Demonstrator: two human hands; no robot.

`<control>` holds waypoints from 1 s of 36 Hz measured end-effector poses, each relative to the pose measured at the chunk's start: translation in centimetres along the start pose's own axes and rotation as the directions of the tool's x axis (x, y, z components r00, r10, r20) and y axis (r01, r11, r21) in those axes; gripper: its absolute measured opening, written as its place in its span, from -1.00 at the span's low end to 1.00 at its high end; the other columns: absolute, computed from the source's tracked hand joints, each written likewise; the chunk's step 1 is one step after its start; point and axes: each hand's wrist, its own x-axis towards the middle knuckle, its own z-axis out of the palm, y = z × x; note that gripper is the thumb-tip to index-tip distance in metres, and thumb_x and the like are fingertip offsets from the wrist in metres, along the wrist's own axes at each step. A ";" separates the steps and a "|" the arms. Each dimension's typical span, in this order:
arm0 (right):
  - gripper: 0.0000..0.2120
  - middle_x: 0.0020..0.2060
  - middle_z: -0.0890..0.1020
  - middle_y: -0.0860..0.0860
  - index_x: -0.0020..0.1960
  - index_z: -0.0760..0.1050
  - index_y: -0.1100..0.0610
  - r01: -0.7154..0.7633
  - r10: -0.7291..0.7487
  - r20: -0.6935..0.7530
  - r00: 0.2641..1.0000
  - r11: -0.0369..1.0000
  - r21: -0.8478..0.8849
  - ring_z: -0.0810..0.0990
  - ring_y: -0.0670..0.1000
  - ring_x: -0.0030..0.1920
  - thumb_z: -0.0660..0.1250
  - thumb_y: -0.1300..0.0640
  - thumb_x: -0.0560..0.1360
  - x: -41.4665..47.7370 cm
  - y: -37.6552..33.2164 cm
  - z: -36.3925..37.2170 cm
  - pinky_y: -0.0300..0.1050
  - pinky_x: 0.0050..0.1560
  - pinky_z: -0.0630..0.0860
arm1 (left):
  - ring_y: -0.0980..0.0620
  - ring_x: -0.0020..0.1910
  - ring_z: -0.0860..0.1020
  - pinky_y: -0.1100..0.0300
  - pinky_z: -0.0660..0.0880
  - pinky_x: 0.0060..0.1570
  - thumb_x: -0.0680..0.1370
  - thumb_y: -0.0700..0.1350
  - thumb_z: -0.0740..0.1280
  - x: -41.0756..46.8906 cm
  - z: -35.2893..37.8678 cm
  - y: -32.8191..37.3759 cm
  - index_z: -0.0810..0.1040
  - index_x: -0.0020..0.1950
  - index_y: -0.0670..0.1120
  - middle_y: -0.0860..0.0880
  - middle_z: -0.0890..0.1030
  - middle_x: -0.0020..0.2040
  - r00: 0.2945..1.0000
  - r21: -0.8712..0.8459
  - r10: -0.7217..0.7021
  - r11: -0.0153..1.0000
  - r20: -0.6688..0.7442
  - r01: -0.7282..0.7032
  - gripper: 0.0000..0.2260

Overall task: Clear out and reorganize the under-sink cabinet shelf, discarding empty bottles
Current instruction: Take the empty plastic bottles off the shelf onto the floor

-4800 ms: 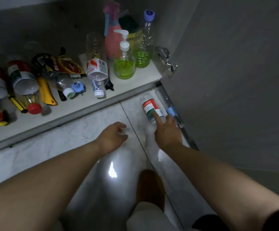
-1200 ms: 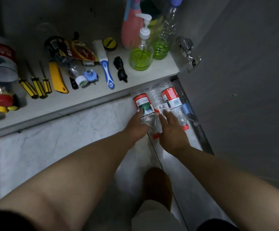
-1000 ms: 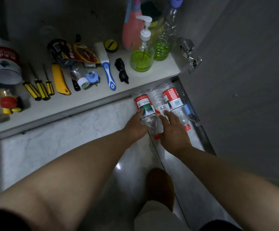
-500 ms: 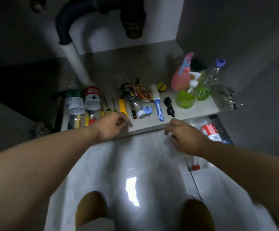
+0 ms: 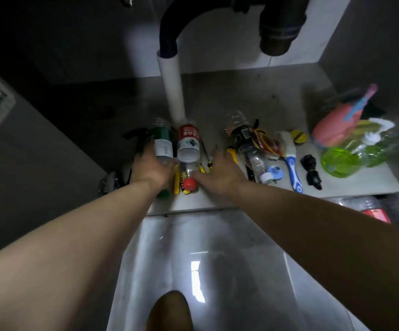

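On the cabinet shelf (image 5: 241, 103), beside the white pipe (image 5: 172, 91), two bottles lie side by side; the left hand (image 5: 152, 168) curls its fingers over the green-labelled bottle (image 5: 161, 139); the right hand (image 5: 221, 174), fingers spread wide, touches the red-labelled bottle (image 5: 188, 142) at its neck.

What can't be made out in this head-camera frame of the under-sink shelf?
All in the head view:
- green-label bottle: its lower part is covered by the left hand, so how full it is cannot be told.
- floor bottles: mostly hidden by the right forearm and the shelf edge.
- pink spray bottle and green soap bottle: smeared by blur.
- yellow tools: lie under the red-label bottle, so their type is unclear.
- Label text: too blurred to read.
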 end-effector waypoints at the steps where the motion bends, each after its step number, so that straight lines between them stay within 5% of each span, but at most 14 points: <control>1: -0.05 0.53 0.24 0.19 0.58 0.12 0.19 -0.024 0.024 -0.029 0.999 1.000 0.014 0.30 0.19 0.50 0.41 -0.30 0.42 0.7 -0.5 0.6 -0.04 0.42 0.36 | -0.21 0.39 0.47 -0.09 0.44 0.38 0.49 0.08 0.48 0.3 0.1 -0.1 0.31 0.55 0.06 -0.14 0.49 0.42 1.000 -0.006 -0.011 1.000 -0.004 0.011 -0.33; 5: -0.11 0.37 0.43 0.17 0.47 0.25 0.20 -0.074 0.080 -0.109 0.991 0.996 0.052 0.44 0.19 0.37 0.43 -0.32 0.37 2.8 -2.4 2.8 -0.07 0.26 0.41 | -0.19 0.32 0.55 0.01 0.50 0.28 0.46 0.05 0.53 1.0 0.0 -0.7 0.38 0.51 0.08 -0.10 0.57 0.36 0.998 -0.071 -0.060 0.996 -0.035 0.057 -0.34; 15: -0.23 0.39 0.42 0.17 0.50 0.19 0.22 -0.090 0.091 -0.017 0.996 0.995 0.047 0.47 0.19 0.35 0.36 -0.20 0.49 2.9 -2.9 2.2 -0.06 0.26 0.44 | -0.11 0.22 0.62 -0.07 0.56 0.25 0.45 0.00 0.54 0.0 0.3 -1.4 0.46 0.44 0.03 -0.04 0.64 0.26 0.997 -0.292 -0.007 0.956 -0.075 -0.015 -0.42; 17: -0.25 0.35 0.48 0.13 0.49 0.21 0.18 -0.030 0.030 0.007 1.000 0.997 0.075 0.52 0.16 0.31 0.39 -0.18 0.47 1.3 -1.9 0.5 -0.03 0.28 0.48 | 0.03 0.14 0.65 0.09 0.59 0.19 0.47 -0.04 0.53 -1.0 0.7 -1.1 0.46 0.43 0.01 0.01 0.67 0.19 0.998 -0.380 0.032 0.924 -0.058 -0.051 -0.45; 19: -0.29 0.28 0.55 0.04 0.46 0.27 0.08 0.041 -0.049 0.055 0.997 0.988 0.147 0.56 0.07 0.25 0.44 -0.11 0.42 -0.9 -0.6 -1.7 -0.02 0.25 0.51 | 0.33 -0.09 0.65 0.41 0.57 -0.08 0.48 -0.12 0.52 -2.7 1.1 -0.6 0.48 0.38 0.01 0.14 0.66 0.02 0.994 -0.464 0.093 0.879 -0.048 -0.105 -0.51; 22: -0.57 0.04 0.61 -0.14 0.19 0.39 -0.18 0.097 -0.116 0.099 0.988 0.979 0.181 0.61 -0.15 0.04 0.47 0.01 0.40 -4.6 2.6 -5.0 -0.14 0.05 0.53 | 0.40 -0.23 0.62 0.53 0.47 -0.30 0.47 -0.16 0.55 -5.4 2.4 0.4 0.46 0.27 0.09 0.18 0.63 -0.06 0.981 -0.518 0.192 0.839 -0.009 -0.168 -0.55; 24: -0.56 -0.04 0.57 -0.23 0.17 0.35 -0.20 0.102 -0.115 0.092 0.989 0.986 0.133 0.56 -0.26 -0.06 0.46 0.00 0.39 -7.4 5.2 -6.8 -0.29 -0.09 0.44 | 0.38 -0.21 0.62 0.51 0.49 -0.23 0.45 -0.16 0.56 -7.1 3.3 1.4 0.44 0.25 0.10 0.14 0.64 -0.04 0.963 -0.510 0.261 0.839 0.072 -0.189 -0.53; 29: -0.36 -0.02 0.54 -0.22 0.27 0.30 -0.13 -0.058 0.057 0.099 0.993 0.998 0.013 0.56 -0.22 -0.05 0.44 -0.23 0.27 -14.4 12.6 -9.5 -0.22 -0.09 0.45 | 0.21 -0.10 0.66 0.26 0.61 -0.10 0.46 -0.21 0.55 -11.7 5.7 4.0 0.38 0.36 0.02 0.00 0.62 0.03 0.840 -0.416 0.344 0.895 0.419 -0.159 -0.44; 32: -0.42 -0.11 0.49 -0.30 0.15 0.22 -0.25 -0.159 0.162 0.119 0.980 0.987 -0.033 0.52 -0.41 -0.13 0.47 -0.20 0.27 -18.1 17.0 -10.3 -0.44 -0.23 0.41 | 0.24 -0.11 0.66 0.28 0.61 -0.22 0.44 -0.18 0.57 -14.5 7.3 5.2 0.37 0.36 0.01 0.02 0.62 0.05 0.727 -0.347 0.326 0.929 0.604 -0.128 -0.42; 36: -0.41 -0.06 0.43 -0.45 0.10 0.15 -0.47 -0.285 0.294 0.212 0.932 0.956 -0.071 0.51 -0.27 -0.03 0.53 -0.14 0.37 -20.7 20.9 -10.2 -0.47 -0.23 0.37 | 0.04 0.07 0.64 0.02 0.65 0.08 0.46 -0.14 0.56 -17.3 9.4 5.9 0.36 0.40 0.01 -0.03 0.60 0.14 0.601 -0.211 0.236 0.971 0.764 -0.113 -0.40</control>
